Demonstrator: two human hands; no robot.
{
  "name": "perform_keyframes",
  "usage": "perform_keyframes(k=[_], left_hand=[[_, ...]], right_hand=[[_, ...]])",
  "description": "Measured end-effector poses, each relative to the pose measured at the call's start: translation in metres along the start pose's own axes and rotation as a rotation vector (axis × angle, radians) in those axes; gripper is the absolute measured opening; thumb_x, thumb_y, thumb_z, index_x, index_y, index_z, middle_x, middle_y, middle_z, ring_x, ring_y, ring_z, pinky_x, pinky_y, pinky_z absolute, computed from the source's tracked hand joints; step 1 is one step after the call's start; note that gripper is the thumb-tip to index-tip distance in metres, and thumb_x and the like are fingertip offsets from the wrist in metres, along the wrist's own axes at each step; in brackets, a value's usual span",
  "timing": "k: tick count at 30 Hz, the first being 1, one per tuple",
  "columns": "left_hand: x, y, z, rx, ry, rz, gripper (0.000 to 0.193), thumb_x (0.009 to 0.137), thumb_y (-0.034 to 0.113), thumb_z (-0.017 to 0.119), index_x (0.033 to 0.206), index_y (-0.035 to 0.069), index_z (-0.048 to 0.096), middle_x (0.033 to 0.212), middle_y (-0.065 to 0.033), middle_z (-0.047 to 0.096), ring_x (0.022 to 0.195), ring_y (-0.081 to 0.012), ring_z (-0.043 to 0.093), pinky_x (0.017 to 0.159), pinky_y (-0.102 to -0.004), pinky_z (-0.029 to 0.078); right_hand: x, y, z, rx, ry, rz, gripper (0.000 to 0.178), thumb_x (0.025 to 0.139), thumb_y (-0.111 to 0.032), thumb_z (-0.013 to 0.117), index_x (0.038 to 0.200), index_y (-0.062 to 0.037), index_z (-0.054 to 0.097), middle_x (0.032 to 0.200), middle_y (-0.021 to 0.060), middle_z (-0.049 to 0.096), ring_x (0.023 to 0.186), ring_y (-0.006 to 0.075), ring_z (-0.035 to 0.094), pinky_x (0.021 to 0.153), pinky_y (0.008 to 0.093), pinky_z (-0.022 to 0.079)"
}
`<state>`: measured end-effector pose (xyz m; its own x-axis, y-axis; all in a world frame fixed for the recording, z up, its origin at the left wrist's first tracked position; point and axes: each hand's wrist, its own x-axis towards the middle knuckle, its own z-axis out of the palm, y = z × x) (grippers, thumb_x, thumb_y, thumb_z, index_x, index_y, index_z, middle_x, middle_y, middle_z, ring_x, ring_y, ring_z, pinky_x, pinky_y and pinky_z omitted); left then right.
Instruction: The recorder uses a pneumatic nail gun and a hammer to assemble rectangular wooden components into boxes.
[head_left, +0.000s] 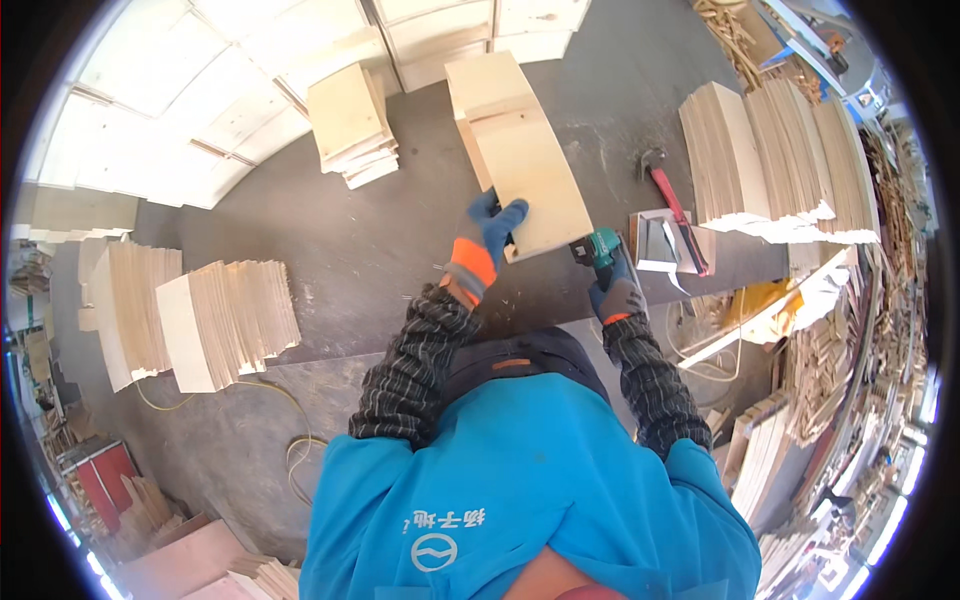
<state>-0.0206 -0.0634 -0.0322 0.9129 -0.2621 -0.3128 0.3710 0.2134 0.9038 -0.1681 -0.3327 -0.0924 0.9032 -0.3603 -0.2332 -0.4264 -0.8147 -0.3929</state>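
A long, pale wooden box (535, 165) lies across the dark worktable, pointing away from me. At its near left corner my left hand (487, 240), in a blue and orange glove, is closed on the edge of the wood. My right hand (620, 292), gloved the same way, grips a teal and black nail gun (598, 248). The tool's head is close to the box's near right corner; whether they touch, I cannot tell. Part of the tool's handle is hidden by the fingers.
A red-handled hammer (678, 215) rests on a small open box (656, 245) to the right. Upright board stacks stand at the left (225, 325) and right (785, 155). Beyond are a short board pile (350, 120) and stacked pale boxes (230, 85). A yellow hose (298, 440) trails below.
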Motion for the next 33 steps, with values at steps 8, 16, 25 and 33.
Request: perform_keyframes(k=[8, 16, 25, 33], left_hand=[[-0.074, -0.034, -0.086, -0.578, -0.137, -0.190, 0.049, 0.105, 0.019, 0.068, 0.147, -0.005, 0.059, 0.134, -0.0157, 0.073, 0.123, -0.0291, 0.072, 0.106, -0.0489, 0.058], [-0.016, -0.122, -0.109, -0.310, 0.105, 0.009, 0.058, 0.098, 0.008, 0.066, 0.155, 0.006, 0.058, 0.129, -0.0170, 0.076, 0.108, -0.0278, 0.077, 0.095, -0.0457, 0.061], [-0.039, -0.107, -0.091, 0.667, 0.588, 0.147, 0.038, 0.097, 0.021, 0.063, 0.131, 0.011, 0.076, 0.123, -0.0206, 0.077, 0.109, -0.0375, 0.076, 0.096, -0.0442, 0.059], [-0.311, -0.079, -0.240, 0.136, 0.302, -0.135, 0.029, 0.097, 0.029, 0.077, 0.115, 0.007, 0.081, 0.099, -0.0071, 0.080, 0.083, -0.0145, 0.074, 0.078, -0.0347, 0.060]], right_hand=[[0.028, -0.010, 0.017, 0.100, 0.056, 0.099, 0.079, 0.090, -0.035, 0.076, 0.162, -0.0156, 0.047, 0.131, 0.0287, 0.071, 0.115, 0.0465, 0.072, 0.096, 0.0529, 0.058], [0.071, 0.061, 0.067, 0.119, 0.087, -0.108, 0.079, 0.102, -0.058, 0.062, 0.160, -0.0067, 0.047, 0.141, 0.0327, 0.065, 0.130, 0.0484, 0.064, 0.104, 0.0540, 0.052], [0.089, 0.007, 0.033, 0.121, -0.045, -0.580, 0.057, 0.114, -0.043, 0.045, 0.132, 0.0067, 0.065, 0.130, 0.0272, 0.068, 0.120, 0.0472, 0.063, 0.108, 0.0476, 0.048], [0.080, -0.052, 0.012, 0.128, -0.127, -0.244, 0.066, 0.108, -0.050, 0.059, 0.129, 0.0117, 0.065, 0.123, 0.0324, 0.070, 0.102, 0.0466, 0.069, 0.089, 0.0517, 0.057]])
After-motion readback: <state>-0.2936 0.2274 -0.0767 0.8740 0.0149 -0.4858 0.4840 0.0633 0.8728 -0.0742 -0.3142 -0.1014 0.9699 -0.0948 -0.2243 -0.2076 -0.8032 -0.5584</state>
